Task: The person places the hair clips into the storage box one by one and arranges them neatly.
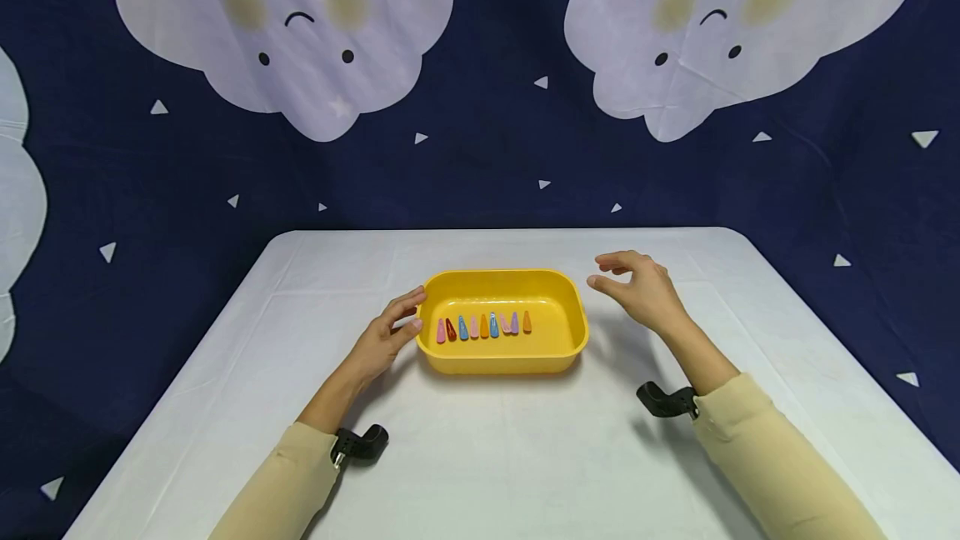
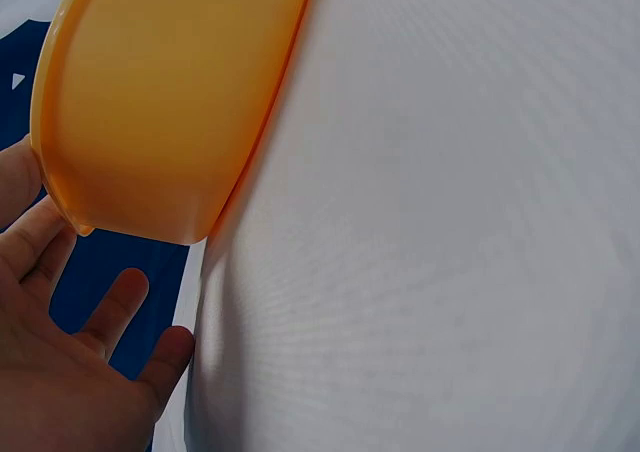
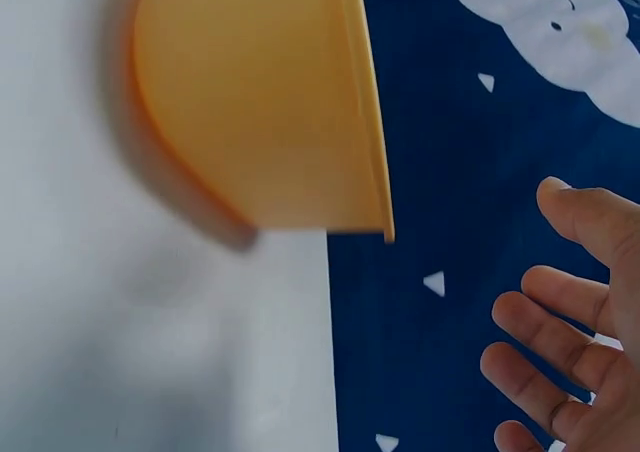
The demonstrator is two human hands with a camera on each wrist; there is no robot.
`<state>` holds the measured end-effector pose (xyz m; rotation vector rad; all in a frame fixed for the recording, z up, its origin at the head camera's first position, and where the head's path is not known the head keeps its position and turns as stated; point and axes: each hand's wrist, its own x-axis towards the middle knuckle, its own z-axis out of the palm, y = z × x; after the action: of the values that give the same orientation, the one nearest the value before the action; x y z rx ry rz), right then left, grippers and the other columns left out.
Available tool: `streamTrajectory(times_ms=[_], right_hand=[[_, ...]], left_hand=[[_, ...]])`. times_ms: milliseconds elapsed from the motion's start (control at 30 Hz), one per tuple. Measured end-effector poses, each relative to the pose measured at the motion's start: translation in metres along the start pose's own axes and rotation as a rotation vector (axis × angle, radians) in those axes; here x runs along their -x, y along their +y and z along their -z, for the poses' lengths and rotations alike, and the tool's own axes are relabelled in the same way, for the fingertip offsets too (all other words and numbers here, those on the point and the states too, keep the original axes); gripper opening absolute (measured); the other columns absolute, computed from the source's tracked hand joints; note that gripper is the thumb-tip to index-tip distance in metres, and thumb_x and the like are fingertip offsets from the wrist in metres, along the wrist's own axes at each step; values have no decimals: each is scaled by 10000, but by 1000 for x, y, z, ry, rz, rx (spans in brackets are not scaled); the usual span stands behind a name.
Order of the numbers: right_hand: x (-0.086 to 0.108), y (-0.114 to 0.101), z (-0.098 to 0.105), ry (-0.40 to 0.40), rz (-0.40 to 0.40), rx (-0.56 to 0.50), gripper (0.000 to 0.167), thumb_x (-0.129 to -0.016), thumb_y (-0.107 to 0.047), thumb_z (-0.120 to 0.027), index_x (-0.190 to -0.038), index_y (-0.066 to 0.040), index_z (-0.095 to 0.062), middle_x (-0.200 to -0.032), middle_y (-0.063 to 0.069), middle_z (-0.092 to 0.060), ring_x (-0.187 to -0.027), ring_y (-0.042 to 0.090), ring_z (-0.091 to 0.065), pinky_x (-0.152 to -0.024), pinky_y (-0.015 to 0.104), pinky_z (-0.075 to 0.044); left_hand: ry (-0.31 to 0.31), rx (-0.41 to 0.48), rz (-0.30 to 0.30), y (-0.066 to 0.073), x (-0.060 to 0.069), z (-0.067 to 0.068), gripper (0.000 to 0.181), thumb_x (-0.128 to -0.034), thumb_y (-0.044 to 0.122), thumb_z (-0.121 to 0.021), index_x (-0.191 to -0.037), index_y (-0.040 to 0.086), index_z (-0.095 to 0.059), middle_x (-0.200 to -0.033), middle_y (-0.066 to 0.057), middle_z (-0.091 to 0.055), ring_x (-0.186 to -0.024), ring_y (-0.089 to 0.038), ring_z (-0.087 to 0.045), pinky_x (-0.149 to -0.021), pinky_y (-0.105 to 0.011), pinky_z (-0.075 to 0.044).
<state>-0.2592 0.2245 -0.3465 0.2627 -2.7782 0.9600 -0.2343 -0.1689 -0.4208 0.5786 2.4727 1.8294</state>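
Observation:
A yellow plastic basin (image 1: 502, 365) with rounded corners stands on the white-covered table. Inside it, several small hair clips (image 1: 483, 326) in pink, red, blue, orange and purple lie in a row. My left hand (image 1: 381, 342) is at the basin's left end, its thumb and fingertips at the rim. The left wrist view has the thumb and a forefinger close against the rim (image 2: 40, 102), with the other fingers spread loosely. To the right of the basin my right hand (image 1: 639, 290) hovers apart from it, fingers gently bent and nothing between them.
The white cloth (image 1: 510, 448) covers the table, whose far edge meets a dark blue backdrop (image 1: 480, 165) with clouds and small white triangles. A black wrist mount (image 1: 362, 444) sticks out from the left sleeve and another wrist mount (image 1: 663, 400) from the right.

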Motion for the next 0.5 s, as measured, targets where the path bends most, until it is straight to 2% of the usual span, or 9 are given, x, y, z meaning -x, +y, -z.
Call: streamTrajectory(times_ms=[200,367,500], right_hand=[[8,18,11,62,-3,49,500,-866,-413,-654,-1226,-69,-610,-1158,170,-650,-1077,355,-576,-910,529,-388],[15,32,17,110,-32,84,523,-870,-407,-650,-1237,-38,-596,-1151,193,-643,-1063,376,-581,-879,537,-392],[20,42,20,128,-50,102,541,-870,-405,-649,-1241,-16,-583,-1154,212,-623,-1056,385,-571,-900,560,-340]], left_hand=[[0,-1,2,0,0,0,461,-968,166,-522,-1400,40,-424,-1553,-84,-281,-1353,-374,-333,-1127,-542,-256],[-1,3,3,1,1,0,459,-969,161,-519,-1402,41,-422,-1554,-84,-278,-1356,-374,-332,-1125,-542,-259],[-4,4,-2,1,1,0,459,-971,162,-516,-1403,41,-419,-1556,-84,-275,-1360,-377,-328,-1125,-541,-263]])
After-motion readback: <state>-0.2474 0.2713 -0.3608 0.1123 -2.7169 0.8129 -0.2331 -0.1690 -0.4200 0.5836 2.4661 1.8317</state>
